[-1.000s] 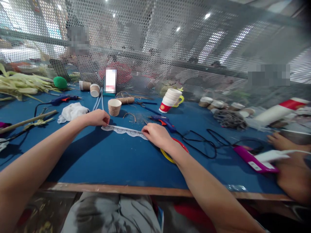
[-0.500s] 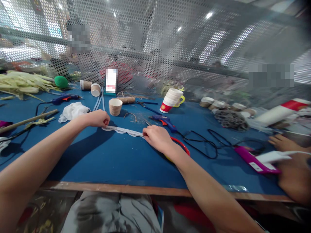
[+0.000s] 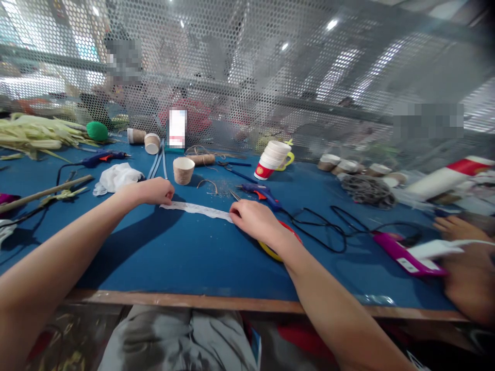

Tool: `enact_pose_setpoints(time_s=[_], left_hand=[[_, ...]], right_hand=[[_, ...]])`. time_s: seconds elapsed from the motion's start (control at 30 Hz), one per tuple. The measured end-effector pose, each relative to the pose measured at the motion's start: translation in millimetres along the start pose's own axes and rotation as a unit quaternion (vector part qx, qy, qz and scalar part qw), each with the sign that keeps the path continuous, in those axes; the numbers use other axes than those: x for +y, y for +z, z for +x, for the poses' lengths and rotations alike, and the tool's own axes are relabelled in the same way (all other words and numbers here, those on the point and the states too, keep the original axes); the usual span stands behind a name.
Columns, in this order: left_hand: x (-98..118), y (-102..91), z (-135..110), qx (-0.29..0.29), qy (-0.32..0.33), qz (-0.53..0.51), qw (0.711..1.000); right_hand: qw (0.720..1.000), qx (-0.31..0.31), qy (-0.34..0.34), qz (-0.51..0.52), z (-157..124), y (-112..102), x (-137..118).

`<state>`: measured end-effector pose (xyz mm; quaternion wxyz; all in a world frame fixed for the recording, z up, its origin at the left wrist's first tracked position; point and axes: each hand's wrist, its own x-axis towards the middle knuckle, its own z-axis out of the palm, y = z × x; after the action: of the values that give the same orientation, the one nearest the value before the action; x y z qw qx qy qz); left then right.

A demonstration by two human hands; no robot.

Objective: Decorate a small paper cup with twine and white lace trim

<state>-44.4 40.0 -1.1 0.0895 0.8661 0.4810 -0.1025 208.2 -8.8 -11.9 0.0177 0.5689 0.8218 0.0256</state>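
A strip of white lace ribbon [image 3: 201, 209] stretches between my two hands, just over the blue tabletop. My left hand [image 3: 157, 191] pinches its left end, and my right hand [image 3: 251, 216] pinches its right end. Under my right hand and wrist lie scissors [image 3: 270, 251] with red and yellow handles; their pointed tip shows beyond my fingers. A twine-wrapped paper cup [image 3: 183, 171] stands behind the lace, nearer my left hand. To the left of that hand rests a bunched heap of white lace [image 3: 118, 178].
A blue glue gun [image 3: 261, 195] with a black cable lies beyond my right hand; another glue gun [image 3: 102, 157] is at left. Stacked paper cups [image 3: 273, 159] stand behind. At right are a purple power strip [image 3: 408, 256] and another person's hand [image 3: 452, 229]. Corn husks [image 3: 38, 135] lie far left.
The lace has been pulled straighter and turned flatter, its width showing more. My right hand has shifted slightly right; my left hand has barely moved.
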Motion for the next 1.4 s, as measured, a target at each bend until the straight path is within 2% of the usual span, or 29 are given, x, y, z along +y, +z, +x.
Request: enact_pose_setpoints(time_s=[0.1, 0.17, 0.23, 0.27, 0.33, 0.47, 0.57, 0.67, 0.77, 0.9, 1.03, 1.17, 1.3, 1.4], left_hand=[[6, 0.2, 2, 0.055, -0.017, 0.018, 0.998], [13, 2.4, 4, 0.129, -0.007, 0.029, 0.991], [22, 9.1, 8, 0.196, 0.038, 0.038, 0.979], [28, 14.4, 10, 0.206, 0.072, 0.036, 0.975], [40, 27.9, 14, 0.192, 0.119, 0.023, 0.974], [58, 53.7, 14, 0.083, 0.095, -0.002, 0.992], [62, 60.8, 11, 0.047, 0.09, -0.008, 0.995], [60, 57.8, 7, 0.059, 0.091, -0.015, 0.994], [57, 51.8, 2, 0.079, 0.066, -0.021, 0.994], [55, 47.7, -3, 0.037, 0.034, -0.035, 0.998], [55, 47.5, -3, 0.043, 0.036, -0.038, 0.998], [54, 46.8, -3, 0.028, 0.04, -0.035, 0.998], [57, 47.9, -3, 0.047, 0.056, -0.034, 0.997], [59, 47.6, -4, 0.03, 0.058, -0.037, 0.997]], right_hand=[[0.993, 0.1, 0.015, 0.058, 2, 0, -4], [0.981, 0.152, -0.025, 0.114, 3, 4, -10], [0.972, 0.148, -0.091, 0.157, 5, 11, -18], [0.971, 0.127, -0.119, 0.166, 5, 15, -22], [0.973, 0.074, -0.145, 0.165, 4, 24, -28], [0.979, -0.046, -0.133, 0.148, 0, 35, -35], [0.978, -0.095, -0.117, 0.143, -3, 35, -35], [0.977, -0.091, -0.117, 0.151, -5, 30, -31], [0.979, -0.069, -0.118, 0.15, -8, 27, -26], [0.979, -0.098, -0.118, 0.137, -12, 27, -22], [0.978, -0.077, -0.129, 0.144, -12, 26, -24], [0.974, -0.1, -0.139, 0.15, -12, 24, -27], [0.971, -0.085, -0.157, 0.162, -13, 25, -33], [0.966, -0.09, -0.171, 0.173, -12, 29, -34]])
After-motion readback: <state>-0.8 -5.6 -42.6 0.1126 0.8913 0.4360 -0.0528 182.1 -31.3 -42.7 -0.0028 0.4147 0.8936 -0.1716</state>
